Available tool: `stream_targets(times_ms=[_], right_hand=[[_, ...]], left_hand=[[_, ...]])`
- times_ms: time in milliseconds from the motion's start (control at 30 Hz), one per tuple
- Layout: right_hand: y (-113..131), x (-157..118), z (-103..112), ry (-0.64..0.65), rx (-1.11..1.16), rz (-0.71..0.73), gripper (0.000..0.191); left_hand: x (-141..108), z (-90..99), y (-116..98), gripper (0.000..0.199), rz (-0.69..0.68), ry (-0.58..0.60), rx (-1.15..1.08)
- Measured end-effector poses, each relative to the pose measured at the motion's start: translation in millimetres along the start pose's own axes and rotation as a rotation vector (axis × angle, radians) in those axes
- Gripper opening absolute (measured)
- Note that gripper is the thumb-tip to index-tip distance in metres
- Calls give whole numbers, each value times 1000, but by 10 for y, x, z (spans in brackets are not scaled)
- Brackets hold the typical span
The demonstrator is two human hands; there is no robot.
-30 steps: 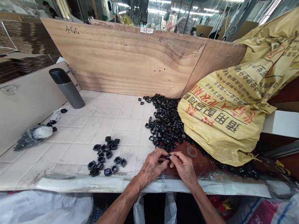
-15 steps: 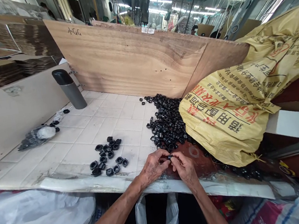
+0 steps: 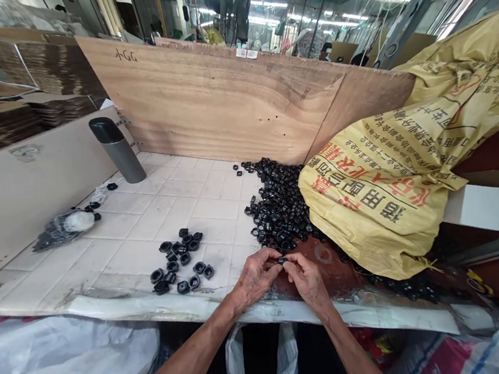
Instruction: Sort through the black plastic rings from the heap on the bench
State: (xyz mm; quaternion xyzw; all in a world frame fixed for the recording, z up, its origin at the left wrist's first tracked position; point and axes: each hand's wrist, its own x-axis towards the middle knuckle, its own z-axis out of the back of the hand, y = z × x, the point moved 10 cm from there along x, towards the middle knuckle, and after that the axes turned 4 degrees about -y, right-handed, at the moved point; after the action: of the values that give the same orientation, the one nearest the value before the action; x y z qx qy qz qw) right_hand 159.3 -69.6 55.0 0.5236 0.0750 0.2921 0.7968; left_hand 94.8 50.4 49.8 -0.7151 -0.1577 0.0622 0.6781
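Between the fingertips of both hands is a small black plastic part (image 3: 281,261), partly covered by the fingers. My left hand (image 3: 257,278) pinches it from the left, and my right hand (image 3: 305,277) pinches it from the right. Both hands are close to the front edge of the table. Just beyond them lies a large heap of small black ring-like parts (image 3: 278,201). To the left of my left hand, a loose group of round black caps (image 3: 184,258) is spread on the pale tabletop (image 3: 145,224).
A yellow printed sack (image 3: 378,195) slumps on the right beside the heap. A grey bottle with a black lid (image 3: 120,154) stands at the back left, near a clear bag of dark bits (image 3: 61,228). A wooden board (image 3: 220,99) walls the back. White sacks (image 3: 62,368) lie below the edge.
Both hands stay in nearly the same place, still pinching the small black part, with only slight finger movement. The view has shifted very slightly.
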Motion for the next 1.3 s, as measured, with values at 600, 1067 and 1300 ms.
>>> stream_targets(times_ms=[600,1067,1300], right_hand=[[-5,3,48,-76,-48,8,29],[-171,-33,-10,10,72,-120,26],[-236,-5,-66,62,67,-149,34]], left_hand=[[2,-43,21,17,52,31,-54],[-91,-73,-282,26,-383,39,382],[-36,-30,-108,24,-233,-5,370]])
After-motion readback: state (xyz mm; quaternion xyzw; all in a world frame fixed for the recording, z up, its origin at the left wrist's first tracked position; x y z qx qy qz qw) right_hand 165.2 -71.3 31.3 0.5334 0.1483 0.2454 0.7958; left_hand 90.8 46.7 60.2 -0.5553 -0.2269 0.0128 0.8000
